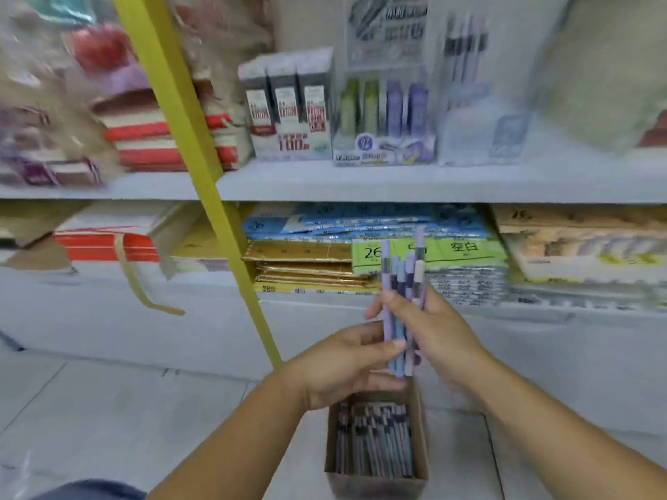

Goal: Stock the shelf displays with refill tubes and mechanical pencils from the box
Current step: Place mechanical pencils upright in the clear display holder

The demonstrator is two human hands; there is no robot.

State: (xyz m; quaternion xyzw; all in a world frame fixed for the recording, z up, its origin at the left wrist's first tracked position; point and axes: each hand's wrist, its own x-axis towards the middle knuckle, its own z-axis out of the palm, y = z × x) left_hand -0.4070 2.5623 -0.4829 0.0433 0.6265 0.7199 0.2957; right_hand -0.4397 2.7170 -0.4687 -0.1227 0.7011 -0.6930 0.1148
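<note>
stockroom-style white shelving fills the view, blurred towards the edges, with the upper shelf (pixel 397 182) running the full width. at its left end sit red-striped stacks (pixel 151 138) in plastic wrap, and a yellow upright (pixel 202 182) slants down in front of them to the floor. right of that, near the middle of the shelf's front edge, stand a grey-and-red carton display (pixel 288 110), then a tray of green and purple refill tubes (pixel 384 117), then a clear pencil display (pixel 465 88) with a few pencils upright in it. below the shelves, the left hand (pixel 343 362) curls round the lower end of a bundle of mechanical pencils (pixel 409 276), thumb laid across them. the right hand (pixel 440 337) grips the same bundle higher up, fingers wrapped round the front. the bundle stands roughly upright, tips uneven, in front of the lower shelf's edge and directly above the cardboard box (pixel 375 487), which sits on the floor and is well filled with more pencils (pixel 375 442). judging by this, the step in hand is squaring up a handful just lifted from the box before it goes to the shelf. the next move would call for evening the ends, then raising the bundle up and to the right to the clear display and feeding it in upright without knocking the refill tray beside it.
</note>
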